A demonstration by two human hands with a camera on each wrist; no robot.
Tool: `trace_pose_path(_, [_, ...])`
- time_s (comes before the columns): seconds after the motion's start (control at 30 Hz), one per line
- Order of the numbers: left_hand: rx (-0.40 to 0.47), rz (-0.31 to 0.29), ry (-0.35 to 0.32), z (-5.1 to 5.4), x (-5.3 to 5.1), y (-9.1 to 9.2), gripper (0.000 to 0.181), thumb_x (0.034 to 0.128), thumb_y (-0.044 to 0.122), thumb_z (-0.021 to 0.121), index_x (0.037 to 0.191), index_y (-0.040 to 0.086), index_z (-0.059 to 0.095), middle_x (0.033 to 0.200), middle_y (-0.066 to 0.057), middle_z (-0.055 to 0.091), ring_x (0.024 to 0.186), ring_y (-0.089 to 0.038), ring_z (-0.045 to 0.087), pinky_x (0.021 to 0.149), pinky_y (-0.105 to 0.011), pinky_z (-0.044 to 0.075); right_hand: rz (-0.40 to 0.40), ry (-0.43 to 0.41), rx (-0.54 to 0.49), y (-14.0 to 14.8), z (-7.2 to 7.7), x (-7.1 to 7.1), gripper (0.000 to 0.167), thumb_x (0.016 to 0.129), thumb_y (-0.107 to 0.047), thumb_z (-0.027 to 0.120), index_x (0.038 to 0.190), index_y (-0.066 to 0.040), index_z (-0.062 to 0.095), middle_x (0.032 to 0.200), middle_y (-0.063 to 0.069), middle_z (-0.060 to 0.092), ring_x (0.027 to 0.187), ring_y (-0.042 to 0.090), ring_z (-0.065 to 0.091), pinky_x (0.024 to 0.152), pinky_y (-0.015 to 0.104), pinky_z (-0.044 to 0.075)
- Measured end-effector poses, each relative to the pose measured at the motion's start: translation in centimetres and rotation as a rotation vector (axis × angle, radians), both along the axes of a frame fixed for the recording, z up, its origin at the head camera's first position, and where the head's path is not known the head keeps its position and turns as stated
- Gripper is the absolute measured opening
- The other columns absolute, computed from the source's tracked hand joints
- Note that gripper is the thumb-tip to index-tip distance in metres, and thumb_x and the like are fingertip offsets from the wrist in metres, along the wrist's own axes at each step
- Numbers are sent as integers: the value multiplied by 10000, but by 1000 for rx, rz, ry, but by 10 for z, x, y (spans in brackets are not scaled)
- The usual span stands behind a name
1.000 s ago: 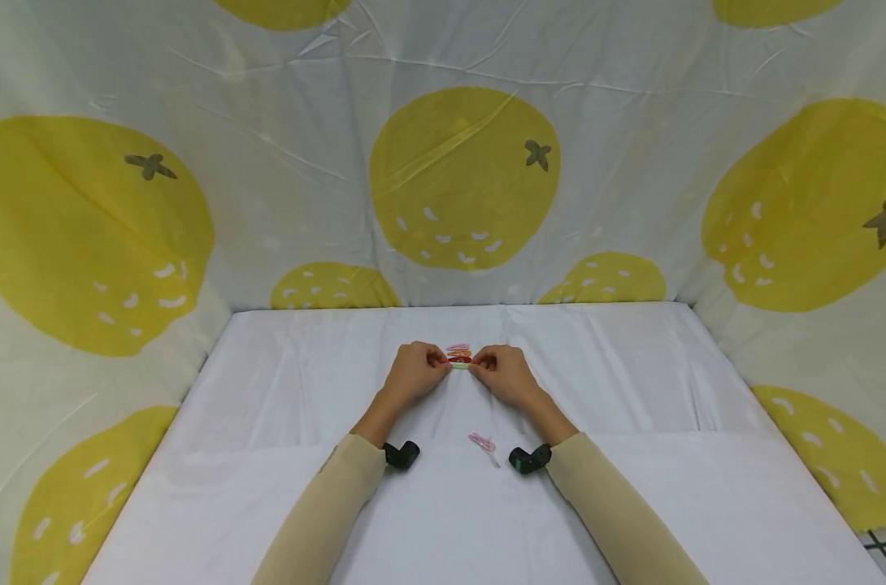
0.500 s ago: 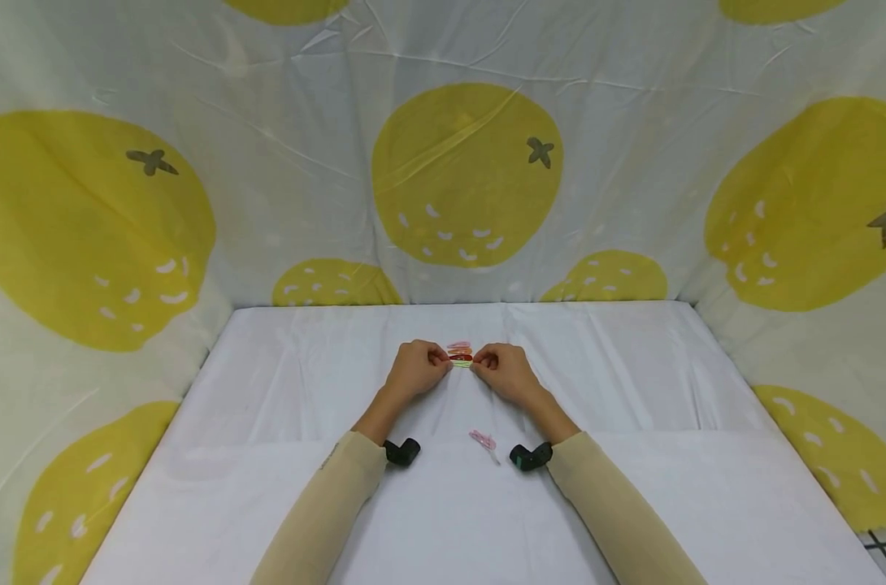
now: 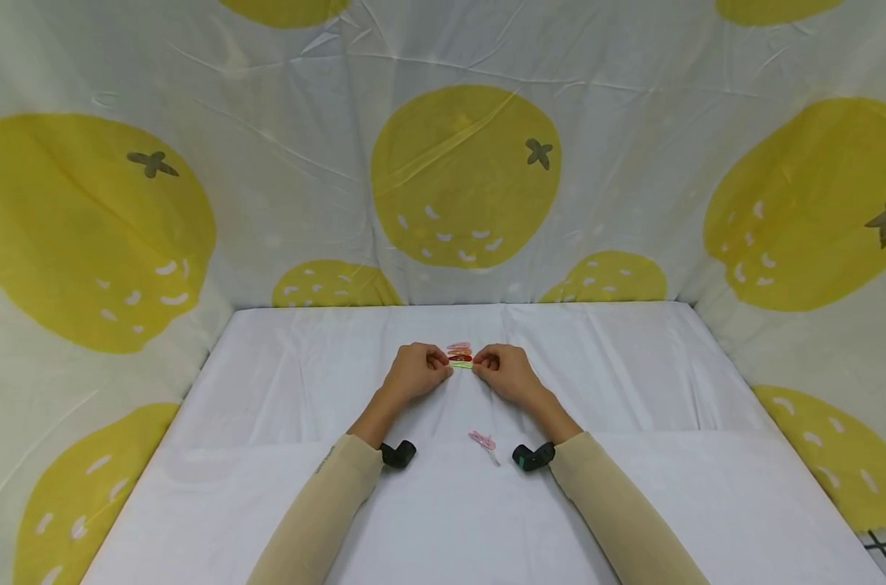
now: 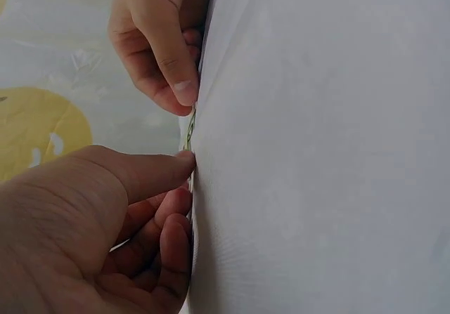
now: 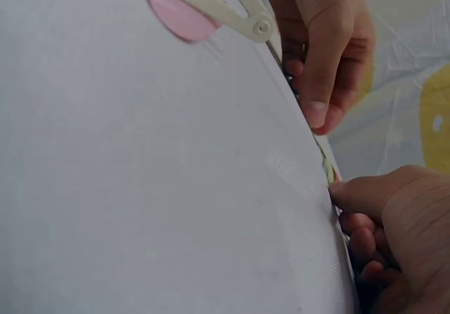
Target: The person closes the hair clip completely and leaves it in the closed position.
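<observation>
A light green hair clip point(image 3: 461, 365) lies crosswise on the white cloth, its two ends at the fingertips of my left hand point(image 3: 416, 370) and my right hand point(image 3: 506, 374). Just behind it are a red clip point(image 3: 460, 358), an orange clip point(image 3: 459, 352) and a pink clip point(image 3: 458, 345) in a stack of rows. In the left wrist view the green clip point(image 4: 189, 131) spans between both hands, thumb and fingers pinching its ends. The right wrist view shows the green clip point(image 5: 328, 171) at the right thumb point(image 5: 358, 193).
Nearer the body, between the forearms, lies a pink and white item point(image 3: 484, 444), seen large in the right wrist view as pink pieces point(image 5: 181, 13) with a pale hinged part point(image 5: 261, 27). A lemon-patterned cloth point(image 3: 604, 187) hangs behind the white-covered table point(image 3: 597, 504).
The green clip shows a little more between the fingertips, and the hands have shifted very slightly apart. The other clips and the pink and white item have stayed where they were.
</observation>
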State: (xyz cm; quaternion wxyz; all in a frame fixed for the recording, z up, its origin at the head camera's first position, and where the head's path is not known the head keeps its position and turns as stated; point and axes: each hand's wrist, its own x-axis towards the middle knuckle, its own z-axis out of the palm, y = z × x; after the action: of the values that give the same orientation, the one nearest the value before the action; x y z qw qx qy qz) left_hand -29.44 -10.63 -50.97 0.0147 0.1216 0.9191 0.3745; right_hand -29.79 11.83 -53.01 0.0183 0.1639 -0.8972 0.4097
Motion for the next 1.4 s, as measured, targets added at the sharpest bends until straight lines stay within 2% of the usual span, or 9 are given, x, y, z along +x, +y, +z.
trace_pose_path(0.17, [2, -17, 1, 0, 3, -3, 154, 872, 204, 820, 957, 89, 762, 765, 27, 666, 698, -87, 592, 680, -254, 499, 43, -22, -5, 5, 1, 1, 93, 932, -158, 757, 1009, -107, 757, 810, -12, 656, 718, 88, 565, 667, 232, 468])
trace_pose_path(0.4, [9, -16, -1, 2, 11, -10, 156, 904, 247, 795, 975, 111, 768, 791, 38, 691, 730, -86, 607, 701, -265, 514, 131, -83, -17, 13, 9, 5, 212, 936, -167, 753, 1129, -82, 731, 915, 2, 681, 807, 104, 602, 736, 236, 501])
trace_pose_path(0.67, [8, -38, -10, 6, 20, -17, 166, 921, 258, 776, 1014, 120, 771, 810, 45, 689, 766, -107, 610, 746, -286, 524, 150, -95, -16, 24, 9, 10, 236, 946, -194, 752, 1167, -119, 723, 1006, -24, 704, 899, 107, 632, 837, 272, 533])
trace_pose_path(0.8, [-2, -63, 0, 7, 25, -22, 191, 922, 259, 779, 1050, 117, 768, 833, 61, 691, 786, -93, 615, 770, -293, 533, 176, -79, -8, 28, 6, 14, 243, 951, -214, 746, 1183, -145, 718, 1062, -41, 706, 947, 110, 643, 892, 299, 543])
trace_pose_path(1.0, [-30, -101, 25, 10, 31, -28, 220, 925, 282, 776, 1084, 131, 763, 863, 80, 692, 818, -87, 605, 782, -294, 526, 221, -38, 4, 32, 10, 22, 289, 960, -219, 748, 1221, -105, 705, 1151, -27, 715, 1057, 133, 656, 978, 358, 539])
trace_pose_path(1.27, [-45, -126, 36, 12, 38, -32, 186, 928, 271, 771, 1073, 155, 761, 862, 83, 675, 824, -88, 590, 791, -289, 516, 263, -7, 25, 37, 17, 34, 326, 960, -228, 750, 1245, -82, 687, 1188, -2, 709, 1092, 167, 648, 1004, 398, 531])
trace_pose_path(1.4, [-36, -138, 40, 12, 42, -34, 200, 931, 272, 774, 1086, 147, 763, 875, 77, 685, 831, -89, 603, 797, -289, 528, 258, -5, 31, 40, 18, 39, 325, 960, -219, 749, 1248, -81, 686, 1190, 7, 713, 1090, 165, 646, 1001, 395, 532])
